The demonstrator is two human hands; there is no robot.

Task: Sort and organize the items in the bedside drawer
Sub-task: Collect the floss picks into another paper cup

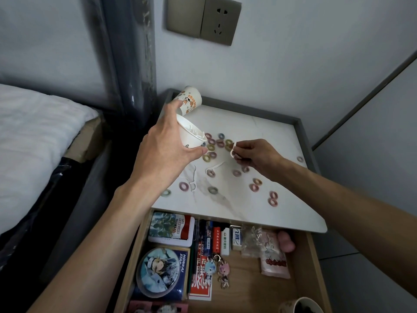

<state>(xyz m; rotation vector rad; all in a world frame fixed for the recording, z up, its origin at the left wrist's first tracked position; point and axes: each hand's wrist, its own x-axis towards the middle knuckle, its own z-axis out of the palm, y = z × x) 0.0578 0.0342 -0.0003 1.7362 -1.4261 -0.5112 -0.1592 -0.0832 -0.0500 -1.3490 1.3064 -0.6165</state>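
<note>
My left hand (167, 150) holds a white paper cup (189, 134) tilted over the nightstand top (259, 132); white floss picks lie inside it. My right hand (255, 154) pinches a white floss pick (233, 150) just right of the cup. Several small pastel hair ties (212, 147) are scattered over the marble top, with two more floss picks (214, 167) lying among them. Below, the wooden drawer (266, 279) stands open with tins, lighters, packets and keychains in it.
A second printed paper cup (190, 101) lies on its side at the back left corner. A bed (33, 136) is on the left, a wall socket (203, 19) above. Another cup (301, 306) sits at the drawer's front right.
</note>
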